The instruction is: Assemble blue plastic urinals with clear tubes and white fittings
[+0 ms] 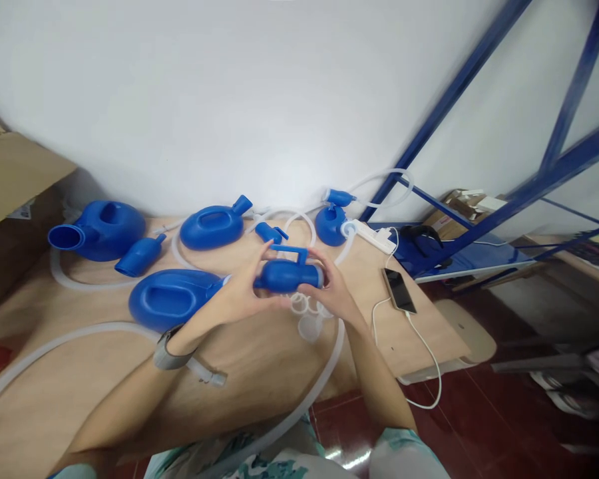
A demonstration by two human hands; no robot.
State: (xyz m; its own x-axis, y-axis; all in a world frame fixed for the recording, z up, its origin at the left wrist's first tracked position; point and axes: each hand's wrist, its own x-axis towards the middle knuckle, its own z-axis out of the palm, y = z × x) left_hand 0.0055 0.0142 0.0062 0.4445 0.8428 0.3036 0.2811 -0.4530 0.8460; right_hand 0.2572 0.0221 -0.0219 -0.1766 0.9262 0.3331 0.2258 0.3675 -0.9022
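Between my two hands is a small, rounded blue plastic urinal funnel (285, 275), lying sideways with an angular blue lid or handle part on top. My left hand (247, 286) grips its narrower left end, thumb below and fingers above. At the other end, which shows a pale rim, my right hand (332, 289) has its fingers wrapped round it. Several clear plastic rings (309, 306) lie on the table just beneath. Left of my left wrist rests a large blue urinal bottle (167, 303) with a moulded handle. A translucent hose (324, 376) runs from near the rings towards my lap.
More blue bottles (212, 227) and funnels (140, 256) with hoses stand along the wall. A cardboard box (20, 173) is at the left. A power strip (372, 234) and a cabled phone (399, 291) lie right, beside a blue metal rack (444, 100).
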